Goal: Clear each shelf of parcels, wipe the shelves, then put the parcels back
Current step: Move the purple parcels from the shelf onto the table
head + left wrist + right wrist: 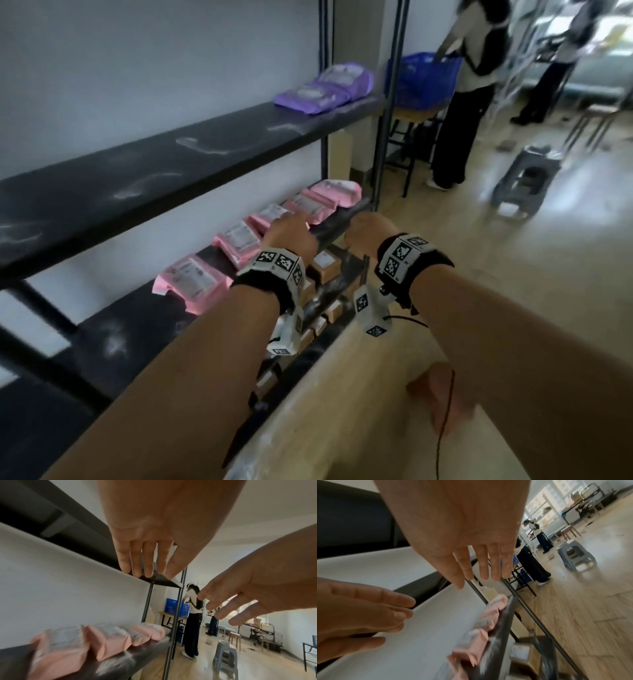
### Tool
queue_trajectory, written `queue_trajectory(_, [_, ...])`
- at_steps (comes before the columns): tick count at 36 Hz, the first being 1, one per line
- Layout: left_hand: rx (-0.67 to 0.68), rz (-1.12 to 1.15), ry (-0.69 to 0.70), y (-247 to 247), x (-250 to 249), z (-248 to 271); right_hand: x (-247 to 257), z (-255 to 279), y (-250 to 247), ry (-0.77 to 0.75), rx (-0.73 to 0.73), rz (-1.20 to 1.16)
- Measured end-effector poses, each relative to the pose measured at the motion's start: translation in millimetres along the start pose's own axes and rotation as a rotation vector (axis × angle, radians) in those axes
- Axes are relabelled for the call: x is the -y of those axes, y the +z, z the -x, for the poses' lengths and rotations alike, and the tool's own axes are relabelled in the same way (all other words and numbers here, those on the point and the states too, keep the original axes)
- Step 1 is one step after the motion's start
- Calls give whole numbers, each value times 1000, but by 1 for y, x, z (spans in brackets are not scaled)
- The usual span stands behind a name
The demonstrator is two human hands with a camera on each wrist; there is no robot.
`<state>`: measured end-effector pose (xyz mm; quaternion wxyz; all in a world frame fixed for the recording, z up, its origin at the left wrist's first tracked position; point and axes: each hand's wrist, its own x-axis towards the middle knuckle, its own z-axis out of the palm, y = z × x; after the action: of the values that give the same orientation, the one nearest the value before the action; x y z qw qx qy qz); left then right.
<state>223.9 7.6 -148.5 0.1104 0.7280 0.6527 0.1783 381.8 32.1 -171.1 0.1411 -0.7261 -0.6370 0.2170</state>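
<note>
Head view: I see my left hand over the pink parcels on the middle shelf; right hand beside it.
Left wrist: my fingers straight, holding nothing.
Right wrist: my fingers straight, empty.

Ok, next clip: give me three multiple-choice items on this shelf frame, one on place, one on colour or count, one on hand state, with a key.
1. The purple parcels lie:
A. far end of the upper shelf
B. on the floor
C. in the blue crate

2. The parcels on the middle shelf are:
A. green
B. pink
C. black

3. The left hand and right hand are:
A. holding a cloth
B. gripping a box
C. open, holding nothing

Key: A, they sit by the far post; B, the pink parcels form a row; C, wrist views show straight fingers.
</note>
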Motion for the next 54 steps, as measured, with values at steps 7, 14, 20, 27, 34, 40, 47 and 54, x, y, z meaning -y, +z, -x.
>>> queue_trajectory(7, [-82, 34, 69, -18, -53, -93, -6, -58, -75, -12, -160, 142])
queue_trajectory(14, [-139, 112, 84, -37, -88, -167, -12, -117, -124, -24, -216, 102])
queue_trajectory(20, [-199, 213, 3, -47, -98, -234, 1, -189, -155, -128, -230, 72])
queue_trajectory(27, [-210, 111, -123, -60, -112, -302, 25, -276, -193, -308, -227, -28])
queue_trajectory(34, [-98, -235, -239, -56, -115, -344, 40, -339, -216, -426, -164, 25])
queue_trajectory(40, [-166, -67, -422, -45, -106, -369, 50, -382, -211, -467, -65, -26])
queue_trajectory(47, [-259, 238, -593, -36, -96, -388, 62, -408, -198, -314, -12, -112])
queue_trajectory(54, [-327, 377, -623, -28, -87, -399, 64, -412, -198, -419, 29, 34])
